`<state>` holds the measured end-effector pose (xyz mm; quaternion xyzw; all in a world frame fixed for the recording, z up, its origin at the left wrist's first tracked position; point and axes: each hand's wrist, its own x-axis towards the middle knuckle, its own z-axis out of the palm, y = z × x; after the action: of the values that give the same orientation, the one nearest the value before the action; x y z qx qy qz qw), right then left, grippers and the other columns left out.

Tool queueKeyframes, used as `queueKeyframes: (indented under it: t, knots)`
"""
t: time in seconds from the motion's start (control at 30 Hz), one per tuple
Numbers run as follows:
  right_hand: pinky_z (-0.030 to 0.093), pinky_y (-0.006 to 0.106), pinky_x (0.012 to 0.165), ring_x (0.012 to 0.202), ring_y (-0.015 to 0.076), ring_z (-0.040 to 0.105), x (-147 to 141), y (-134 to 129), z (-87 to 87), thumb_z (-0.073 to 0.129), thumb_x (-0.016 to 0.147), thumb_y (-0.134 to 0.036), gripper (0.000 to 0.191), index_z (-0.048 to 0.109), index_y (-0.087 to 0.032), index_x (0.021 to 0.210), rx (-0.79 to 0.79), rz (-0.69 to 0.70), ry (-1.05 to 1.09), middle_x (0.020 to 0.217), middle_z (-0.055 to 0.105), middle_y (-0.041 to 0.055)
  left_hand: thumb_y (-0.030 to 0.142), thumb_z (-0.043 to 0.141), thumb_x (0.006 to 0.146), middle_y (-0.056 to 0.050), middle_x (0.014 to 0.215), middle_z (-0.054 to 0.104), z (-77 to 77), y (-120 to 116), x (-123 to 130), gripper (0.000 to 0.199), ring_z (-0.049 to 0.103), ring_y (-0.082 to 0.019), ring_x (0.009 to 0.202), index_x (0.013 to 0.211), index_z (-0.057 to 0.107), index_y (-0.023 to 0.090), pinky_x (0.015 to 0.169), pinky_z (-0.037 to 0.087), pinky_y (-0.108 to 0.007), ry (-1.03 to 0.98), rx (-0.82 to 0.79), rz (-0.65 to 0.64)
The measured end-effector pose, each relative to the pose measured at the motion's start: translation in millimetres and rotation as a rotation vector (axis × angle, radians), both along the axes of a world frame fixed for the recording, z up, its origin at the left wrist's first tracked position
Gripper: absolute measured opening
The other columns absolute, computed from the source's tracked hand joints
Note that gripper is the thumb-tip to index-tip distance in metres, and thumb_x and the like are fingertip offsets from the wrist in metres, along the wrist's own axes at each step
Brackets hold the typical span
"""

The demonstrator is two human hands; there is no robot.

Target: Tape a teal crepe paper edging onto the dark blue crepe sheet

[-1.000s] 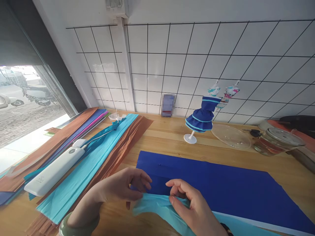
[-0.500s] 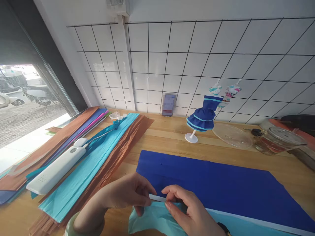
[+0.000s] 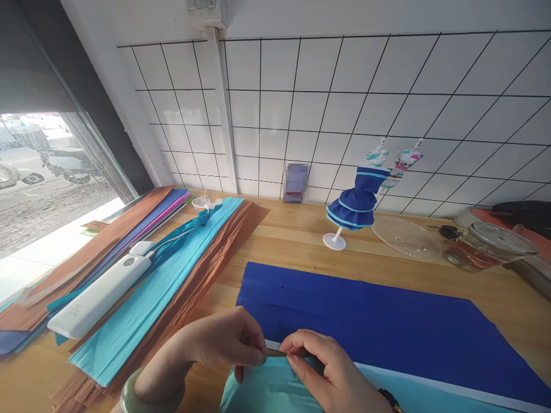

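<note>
Left hand [image 3: 228,343]: pinching aqua sheet [image 3: 271,385] | Right hand [image 3: 323,361]: likewise | Power bank [image 3: 103,292]: marked (illegibly small)

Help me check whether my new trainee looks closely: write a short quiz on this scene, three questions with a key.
1. Open question: What do the left hand and right hand both have pinched at their fingertips?

2. Multiple choice: What colour are the bands on the dark-blue dress standing by the wall?
A. Pink
B. Light blue
C. Brown

3. True or false: The white device with a cable lies to the left of both hands.

Key:
1. The edge of a light-blue sheet.
2. B.
3. True.
</note>
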<state>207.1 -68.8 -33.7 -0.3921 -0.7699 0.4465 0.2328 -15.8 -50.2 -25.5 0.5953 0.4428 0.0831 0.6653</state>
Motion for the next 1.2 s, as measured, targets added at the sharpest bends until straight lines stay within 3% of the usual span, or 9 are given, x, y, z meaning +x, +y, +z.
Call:
queueKeyframes:
  t: [0.27,0.47,0.6,0.8,1.07,1.2]
  knots:
    - [0.044,0.018,0.071,0.077,0.0114,0.061,-5,-1,6.5,0.05,0.08,-0.011,0.016,0.061,-0.024,0.084,0.106,0.008,-0.049,0.082,0.066,-0.003,0.025,0.056,0.072,0.006,0.051,0.046,-2.3,0,2,0.014,0.046,-0.006,0.044,0.071,0.066,0.015,0.044,0.04,-0.015,0.009,0.015,-0.039]
    - [0.045,0.021,0.077,0.087,0.0146,0.061,-3,-3,6.7,0.06,0.073,-0.012,0.03,0.063,-0.03,0.097,0.037,-0.021,-0.21,0.093,0.066,-0.0039,0.028,0.059,0.071,0.006,0.051,0.048,2.3,0,-1,0.014,0.043,-0.006,0.044,0.072,0.065,0.015,0.043,0.039,-0.015,0.078,0.052,-0.001]
    - [0.044,0.023,0.079,0.086,0.0148,0.06,2,1,7.5,0.061,0.075,-0.017,0.031,0.062,-0.031,0.103,0.025,-0.051,-0.286,0.091,0.065,-0.0043,0.034,0.06,0.073,0.006,0.05,0.047,6.7,2,-7,0.021,0.042,-0.006,0.043,0.077,0.066,0.015,0.039,0.033,-0.014,0.093,0.073,-0.008]
    - [0.042,0.018,0.063,0.071,0.0105,0.058,8,9,16.9,0.063,0.075,-0.014,0.019,0.066,-0.029,0.086,0.038,-0.001,-0.366,0.079,0.062,-0.0068,0.035,0.061,0.072,0.006,0.052,0.048,13.6,4,-12,0.021,0.042,-0.006,0.046,0.075,0.066,0.015,0.04,0.032,-0.015,0.143,0.132,-0.014]
    - [0.043,0.018,0.058,0.065,0.0104,0.06,23,-4,7.7,0.053,0.086,-0.016,0.013,0.06,-0.024,0.078,0.402,0.133,-0.477,0.075,0.06,-0.0042,0.033,0.058,0.067,0.004,0.055,0.051,8.1,4,-15,0.018,0.045,-0.008,0.044,0.073,0.064,0.016,0.036,0.033,-0.015,0.31,0.081,-0.084]
    - [0.047,0.02,0.055,0.064,0.0125,0.06,38,-16,-1.7,0.028,0.098,-0.027,0.035,0.06,-0.022,0.086,0.658,0.117,-0.429,0.074,0.06,0.0006,0.031,0.059,0.065,0.003,0.057,0.054,5.1,3,-15,0.016,0.047,-0.008,0.046,0.072,0.063,0.017,0.036,0.033,-0.015,0.358,0.09,-0.098]
